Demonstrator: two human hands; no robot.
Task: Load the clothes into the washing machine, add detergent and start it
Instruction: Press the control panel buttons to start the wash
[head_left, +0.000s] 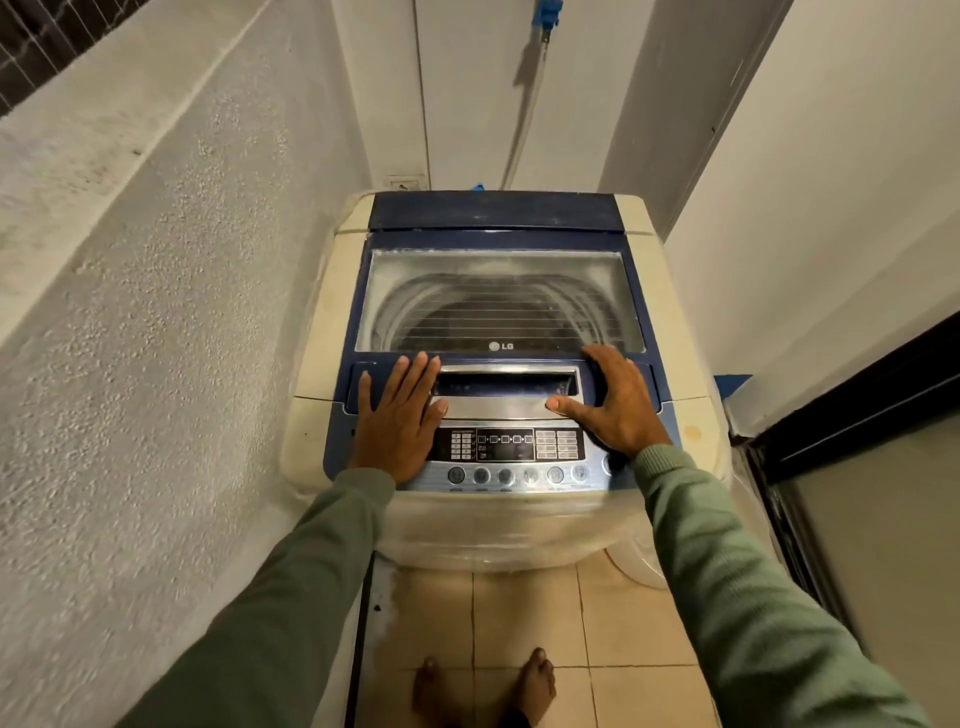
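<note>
A cream and blue top-loading washing machine (317, 364) stands in front of me between two walls. Its glass lid (498, 301) is down and the steel drum shows through it. My left hand (397, 415) lies flat with straight fingers on the lid's front edge, left of the silver handle recess (506, 387). My right hand (615, 402) rests flat on the right side, its thumb on the handle's lower lip. The control panel (511, 447) with display and round buttons sits just below my hands. No clothes or detergent are in view.
A rough white wall (156, 312) runs close on the left and a smooth wall (831, 208) on the right. A dark-framed door (857, 441) is at the right. A hose (524, 119) hangs behind the machine. My bare feet (485, 686) stand on beige floor tiles.
</note>
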